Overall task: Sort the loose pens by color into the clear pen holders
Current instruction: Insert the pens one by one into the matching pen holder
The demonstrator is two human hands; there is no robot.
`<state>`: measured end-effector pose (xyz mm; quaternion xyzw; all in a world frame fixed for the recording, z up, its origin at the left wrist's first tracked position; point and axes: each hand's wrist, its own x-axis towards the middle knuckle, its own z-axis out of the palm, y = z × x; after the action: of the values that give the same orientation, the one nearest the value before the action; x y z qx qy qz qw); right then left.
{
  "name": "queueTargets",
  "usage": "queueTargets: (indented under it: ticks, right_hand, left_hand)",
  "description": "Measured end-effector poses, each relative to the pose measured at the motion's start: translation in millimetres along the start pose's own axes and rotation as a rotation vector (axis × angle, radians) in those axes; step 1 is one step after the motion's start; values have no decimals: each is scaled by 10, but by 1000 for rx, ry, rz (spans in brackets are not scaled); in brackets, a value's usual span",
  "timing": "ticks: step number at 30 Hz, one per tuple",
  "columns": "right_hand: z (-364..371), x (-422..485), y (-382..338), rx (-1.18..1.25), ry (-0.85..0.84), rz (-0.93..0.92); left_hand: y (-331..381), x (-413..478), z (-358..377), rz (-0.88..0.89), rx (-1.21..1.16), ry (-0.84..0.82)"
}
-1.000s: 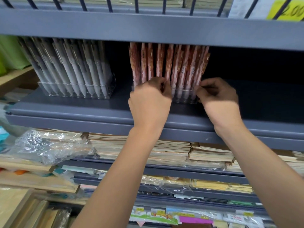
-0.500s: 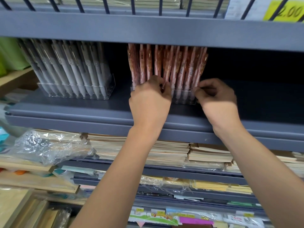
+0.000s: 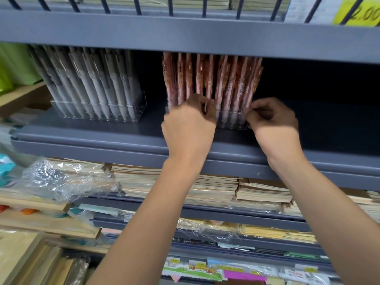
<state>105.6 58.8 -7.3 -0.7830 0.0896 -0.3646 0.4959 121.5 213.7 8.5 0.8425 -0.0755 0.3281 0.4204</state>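
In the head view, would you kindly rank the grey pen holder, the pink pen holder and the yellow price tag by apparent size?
1. Grey pen holder.
2. Pink pen holder, partly hidden by hands, so unsure.
3. Yellow price tag, cut off.

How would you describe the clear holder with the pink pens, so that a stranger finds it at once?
Look at the grey metal shelf under the railed top shelf. Two clear pen holders stand on it; take the right one, between the left hand and right hand. Its pens are pink, whereas the left holder's pens are pale grey.
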Motion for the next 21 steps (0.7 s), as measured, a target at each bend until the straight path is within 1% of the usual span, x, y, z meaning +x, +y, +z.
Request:
queueTargets:
  ticks: [6, 10, 14, 18, 21]
  right_hand:
    - [3, 0, 7, 9, -1, 5]
    - [2, 1, 5, 3, -1, 7]
    - [-6, 3, 4, -1, -10, 21]
    - [-7, -3, -3, -8, -12, 23]
    - [-9, -6, -8, -11, -16, 22]
  left_hand:
    - [-3, 24, 13, 9, 100, -108]
    - [9, 34, 26, -15, 65, -149]
    - [-3, 43, 33, -13, 48, -145]
    - [-19, 60, 35, -61, -81, -136]
    - [-27, 62, 46, -70, -106, -115]
